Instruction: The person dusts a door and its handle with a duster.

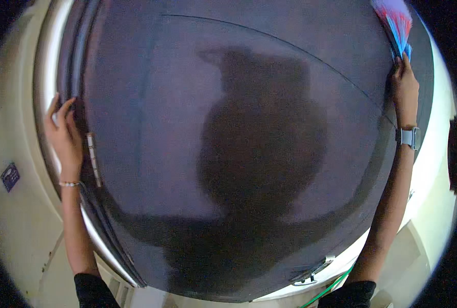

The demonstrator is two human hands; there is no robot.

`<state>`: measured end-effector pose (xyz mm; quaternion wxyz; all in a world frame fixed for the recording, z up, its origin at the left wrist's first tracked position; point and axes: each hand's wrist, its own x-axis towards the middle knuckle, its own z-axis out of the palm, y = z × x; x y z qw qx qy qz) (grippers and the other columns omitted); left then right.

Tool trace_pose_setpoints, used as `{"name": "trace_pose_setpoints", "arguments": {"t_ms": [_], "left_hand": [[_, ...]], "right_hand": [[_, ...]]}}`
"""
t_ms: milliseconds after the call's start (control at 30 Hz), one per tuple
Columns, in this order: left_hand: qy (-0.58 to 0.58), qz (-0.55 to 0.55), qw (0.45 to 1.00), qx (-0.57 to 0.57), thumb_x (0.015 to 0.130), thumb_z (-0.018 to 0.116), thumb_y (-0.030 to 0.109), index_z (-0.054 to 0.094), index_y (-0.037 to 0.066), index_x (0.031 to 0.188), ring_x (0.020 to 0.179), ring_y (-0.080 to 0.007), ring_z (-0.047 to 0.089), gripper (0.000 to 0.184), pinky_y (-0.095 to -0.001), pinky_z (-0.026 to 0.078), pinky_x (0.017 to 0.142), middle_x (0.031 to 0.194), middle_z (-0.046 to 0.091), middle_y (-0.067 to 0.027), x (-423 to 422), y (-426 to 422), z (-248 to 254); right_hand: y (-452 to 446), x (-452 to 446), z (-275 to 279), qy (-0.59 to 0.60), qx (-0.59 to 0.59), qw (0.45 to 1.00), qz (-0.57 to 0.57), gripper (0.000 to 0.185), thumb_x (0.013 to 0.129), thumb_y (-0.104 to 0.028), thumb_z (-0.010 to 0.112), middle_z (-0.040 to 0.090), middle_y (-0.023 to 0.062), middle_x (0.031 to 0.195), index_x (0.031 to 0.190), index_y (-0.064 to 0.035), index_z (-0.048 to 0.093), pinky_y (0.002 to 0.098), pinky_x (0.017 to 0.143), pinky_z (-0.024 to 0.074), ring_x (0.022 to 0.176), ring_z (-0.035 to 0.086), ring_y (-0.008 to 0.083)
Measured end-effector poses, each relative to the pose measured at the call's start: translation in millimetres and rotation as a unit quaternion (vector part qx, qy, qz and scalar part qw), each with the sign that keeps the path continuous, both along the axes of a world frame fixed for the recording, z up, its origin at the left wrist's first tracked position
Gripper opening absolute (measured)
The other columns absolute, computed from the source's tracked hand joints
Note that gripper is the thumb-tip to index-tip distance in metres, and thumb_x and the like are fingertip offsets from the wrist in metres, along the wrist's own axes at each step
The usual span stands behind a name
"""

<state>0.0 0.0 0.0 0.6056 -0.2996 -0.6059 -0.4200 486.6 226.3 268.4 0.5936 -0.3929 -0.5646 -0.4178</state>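
Note:
A dark door panel point(172, 118) fills the middle of the view, with the person's shadow on it. My left hand point(65, 133) rests at the dark frame along the panel's left edge, fingers apart and holding nothing, above and beside a metal hinge point(94, 159). At the upper right, my right hand point(406, 90) is closed around the lower end of a duster point(396, 23) with pink, blue and purple bristles. The duster lies against or close to the panel's upper right edge. Its handle is mostly hidden by the hand.
A metal door handle or latch point(315, 271) sits low on the panel. Below it at the right runs a green cord point(327, 291). On the pale wall at the left is a small dark plate point(10, 177). A dark object point(453, 154) shows at the far right.

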Motion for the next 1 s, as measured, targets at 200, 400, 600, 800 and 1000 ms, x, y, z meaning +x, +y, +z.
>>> {"name": "trace_pose_setpoints", "arguments": {"t_ms": [200, 400, 600, 800, 1000], "left_hand": [[0.007, -0.036, 0.999, 0.021, 0.079, 0.048, 0.003, 0.038, 0.006, 0.121, 0.112, -0.0268, 0.037, 0.044, -0.037, 0.03, 0.092, 0.121, 0.04, -0.0122, 16.1, -17.5, 1.5], [0.028, -0.063, 0.997, 0.018, 0.079, 0.049, 0.004, 0.035, 0.008, 0.124, 0.113, -0.0264, 0.036, 0.048, -0.0375, 0.029, 0.092, 0.122, 0.039, -0.0113, -6.2, -11.9, 1.7], [0.003, -0.08, 0.997, 0.003, 0.078, 0.048, 0.003, 0.035, 0.008, 0.125, 0.114, -0.0259, 0.035, 0.049, -0.0374, 0.025, 0.093, 0.123, 0.038, -0.0103, 10.8, -26.4, 1.6], [-0.005, -0.104, 0.995, 0.003, 0.076, 0.05, 0.006, 0.037, 0.009, 0.124, 0.114, -0.0245, 0.035, 0.049, -0.0379, 0.025, 0.092, 0.122, 0.038, -0.0081, 16.5, -30.7, -1.7], [-0.003, -0.121, 0.993, -0.003, 0.076, 0.052, 0.009, 0.038, 0.009, 0.123, 0.113, -0.0239, 0.035, 0.048, -0.039, 0.025, 0.092, 0.121, 0.039, -0.0056, 9.9, -29.7, -2.2]], "right_hand": [[-64.8, -81.2, -19.6, -0.049, 0.063, 0.997, -0.001, 0.034, 0.087, -0.03, 0.038, 0.056, 0.0237, 0.075, 0.118, -0.0164, 0.043, 0.0417, 0.053, 0.0442, 0.067, 0.057, 0.0367], [-121.5, -184.7, -65.0, -0.151, 0.033, 0.987, 0.033, 0.033, 0.084, -0.025, 0.041, 0.058, 0.0187, 0.073, 0.116, -0.0196, 0.042, 0.0451, 0.056, 0.0461, 0.066, 0.057, 0.0354], [-143.6, -208.2, -71.6, -0.279, 0.061, 0.957, 0.053, 0.032, 0.084, -0.022, 0.041, 0.058, 0.0167, 0.073, 0.116, -0.0233, 0.041, 0.0442, 0.054, 0.0462, 0.065, 0.056, 0.0343], [-147.9, -210.7, -78.5, -0.268, 0.064, 0.954, 0.116, 0.035, 0.083, -0.02, 0.043, 0.056, 0.0177, 0.068, 0.118, -0.0225, 0.04, 0.0456, 0.053, 0.0441, 0.061, 0.055, 0.0356], [-135.4, -185.9, -77.2, -0.344, 0.088, 0.933, 0.052, 0.044, 0.079, -0.015, 0.048, 0.056, 0.014, 0.082, 0.121, -0.027, 0.038, 0.04, 0.056, 0.0455, 0.065, 0.057, 0.0296]]}}
